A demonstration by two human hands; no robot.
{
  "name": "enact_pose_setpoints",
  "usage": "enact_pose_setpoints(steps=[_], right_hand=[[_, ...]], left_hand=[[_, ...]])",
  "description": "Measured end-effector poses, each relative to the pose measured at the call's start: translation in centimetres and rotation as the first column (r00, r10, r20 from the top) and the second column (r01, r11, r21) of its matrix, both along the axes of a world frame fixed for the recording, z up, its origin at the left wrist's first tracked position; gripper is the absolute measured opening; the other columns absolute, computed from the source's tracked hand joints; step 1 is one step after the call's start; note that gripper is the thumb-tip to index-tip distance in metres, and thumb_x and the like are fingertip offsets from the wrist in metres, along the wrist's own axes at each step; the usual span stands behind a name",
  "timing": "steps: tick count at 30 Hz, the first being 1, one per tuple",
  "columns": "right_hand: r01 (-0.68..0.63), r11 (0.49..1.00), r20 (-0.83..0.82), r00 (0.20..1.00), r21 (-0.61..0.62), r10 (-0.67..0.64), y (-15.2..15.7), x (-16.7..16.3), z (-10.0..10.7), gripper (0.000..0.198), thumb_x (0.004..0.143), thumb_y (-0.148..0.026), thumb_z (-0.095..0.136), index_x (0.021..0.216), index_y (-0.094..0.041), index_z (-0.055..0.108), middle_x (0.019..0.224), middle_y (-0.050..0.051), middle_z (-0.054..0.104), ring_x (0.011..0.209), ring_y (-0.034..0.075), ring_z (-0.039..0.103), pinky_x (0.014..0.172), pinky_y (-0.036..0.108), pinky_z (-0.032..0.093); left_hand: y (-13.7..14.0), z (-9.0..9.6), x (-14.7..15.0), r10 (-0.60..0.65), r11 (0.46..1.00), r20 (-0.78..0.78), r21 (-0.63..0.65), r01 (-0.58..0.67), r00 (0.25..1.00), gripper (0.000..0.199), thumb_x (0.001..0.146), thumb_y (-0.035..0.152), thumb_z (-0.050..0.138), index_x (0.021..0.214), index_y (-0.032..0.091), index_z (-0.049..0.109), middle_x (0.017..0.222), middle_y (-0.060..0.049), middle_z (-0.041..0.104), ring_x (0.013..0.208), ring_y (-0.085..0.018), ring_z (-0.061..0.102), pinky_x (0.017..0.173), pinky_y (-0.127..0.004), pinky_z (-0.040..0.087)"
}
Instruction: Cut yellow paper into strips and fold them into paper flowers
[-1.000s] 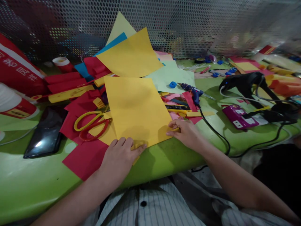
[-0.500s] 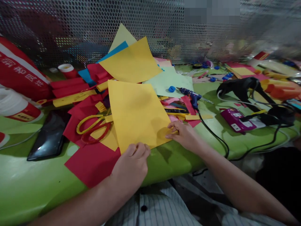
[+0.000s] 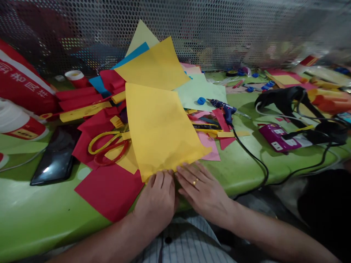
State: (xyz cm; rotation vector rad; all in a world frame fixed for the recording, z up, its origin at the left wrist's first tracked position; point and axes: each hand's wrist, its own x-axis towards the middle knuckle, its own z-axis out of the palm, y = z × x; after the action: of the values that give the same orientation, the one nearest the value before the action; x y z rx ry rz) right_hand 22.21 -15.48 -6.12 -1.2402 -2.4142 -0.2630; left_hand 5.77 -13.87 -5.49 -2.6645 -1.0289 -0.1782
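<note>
A sheet of yellow paper (image 3: 161,128) lies in front of me, its near edge curled up slightly. My left hand (image 3: 159,197) is closed on that edge, fingertips on the paper and thumb hidden. Beside it, almost touching, my right hand (image 3: 205,190) with a gold ring grips the same edge, thumb below and fingers above. The right corner of the sheet sticks out past my right fingers. Left of the sheet are scissors (image 3: 124,151) with one red and one yellow handle loop, their blades covered. Red paper (image 3: 109,191) lies under the sheet's left side.
A black phone (image 3: 56,155) and a white-and-red cup (image 3: 20,120) are on the left. A blue glue gun (image 3: 226,109) lies right of the sheet, its cable trailing toward a purple power strip (image 3: 278,138). A perforated metal panel (image 3: 192,33) stands behind the green table (image 3: 35,215).
My right hand has moved left from the sheet's right corner to beside my left hand on the near edge. The near edge has curled, and pink paper shows at the right.
</note>
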Motion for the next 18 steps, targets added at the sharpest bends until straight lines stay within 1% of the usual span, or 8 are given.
enact_pose_setpoints(steps=[4, 8, 11, 13, 16, 18], right_hand=[[0.016, 0.997, 0.006, 1.0, -0.074, -0.015, -0.3, -0.1, -1.1, 0.033, 0.09, -0.025, 0.041, 0.115, -0.011, 0.058, 0.118, 0.007, 0.063, 0.113, 0.021, 0.053, 0.106, 0.042, 0.028], [0.013, 0.99, -0.046, 0.999, -0.142, -0.02, -0.1, 0.8, -0.9, 0.034, 0.092, -0.03, 0.038, 0.116, -0.015, 0.058, 0.119, 0.005, 0.062, 0.114, 0.018, 0.054, 0.112, 0.045, 0.013], [0.059, 0.986, -0.067, 0.995, -0.158, -0.07, 0.2, 2.1, -0.7, 0.036, 0.094, -0.031, 0.032, 0.114, -0.017, 0.059, 0.116, 0.004, 0.064, 0.111, 0.017, 0.057, 0.113, 0.044, 0.006], [0.12, 0.98, -0.038, 0.991, -0.158, -0.128, 0.4, 3.6, -0.8, 0.039, 0.095, -0.029, 0.028, 0.114, -0.017, 0.06, 0.116, 0.004, 0.064, 0.11, 0.017, 0.058, 0.113, 0.043, 0.005], [0.214, 0.967, 0.03, 0.977, -0.14, -0.212, 0.7, 5.9, -1.2, 0.04, 0.095, -0.028, 0.027, 0.113, -0.018, 0.06, 0.116, 0.005, 0.064, 0.108, 0.017, 0.059, 0.112, 0.043, 0.008], [0.24, 0.962, 0.065, 0.97, -0.128, -0.233, 0.8, 6.9, -1.2, 0.04, 0.095, -0.028, 0.027, 0.113, -0.017, 0.061, 0.116, 0.006, 0.064, 0.107, 0.018, 0.059, 0.111, 0.043, 0.011]], left_hand=[[-0.3, -0.3, 0.0, 0.03, 0.999, 0.012, 0.026, -0.03, 0.999, 0.038, 0.084, 0.022, 0.039, 0.108, 0.003, 0.062, 0.097, -0.016, 0.065, 0.082, -0.025, 0.059, 0.068, -0.036, 0.05], [-0.5, -0.4, -0.1, 0.05, 0.998, 0.01, 0.05, -0.05, 0.999, 0.041, 0.086, 0.022, 0.036, 0.112, 0.003, 0.06, 0.099, -0.017, 0.066, 0.082, -0.024, 0.06, 0.07, -0.036, 0.05], [-0.6, -0.4, -0.4, 0.042, 0.997, 0.027, 0.058, -0.043, 0.999, 0.041, 0.086, 0.022, 0.036, 0.112, 0.003, 0.061, 0.103, -0.016, 0.066, 0.086, -0.023, 0.06, 0.072, -0.033, 0.05], [-0.7, -0.3, -0.7, 0.037, 0.997, 0.045, 0.064, -0.04, 0.998, 0.04, 0.087, 0.022, 0.036, 0.111, 0.003, 0.062, 0.106, -0.015, 0.066, 0.089, -0.023, 0.06, 0.074, -0.032, 0.049], [-0.7, -0.3, -1.2, 0.033, 0.997, 0.068, 0.07, -0.037, 0.997, 0.04, 0.087, 0.021, 0.035, 0.109, 0.002, 0.063, 0.106, -0.015, 0.067, 0.091, -0.023, 0.06, 0.073, -0.031, 0.049], [-0.7, -0.3, -1.6, 0.028, 0.996, 0.074, 0.083, -0.035, 0.997, 0.039, 0.086, 0.02, 0.036, 0.107, 0.001, 0.063, 0.105, -0.015, 0.067, 0.091, -0.023, 0.061, 0.072, -0.03, 0.049]])
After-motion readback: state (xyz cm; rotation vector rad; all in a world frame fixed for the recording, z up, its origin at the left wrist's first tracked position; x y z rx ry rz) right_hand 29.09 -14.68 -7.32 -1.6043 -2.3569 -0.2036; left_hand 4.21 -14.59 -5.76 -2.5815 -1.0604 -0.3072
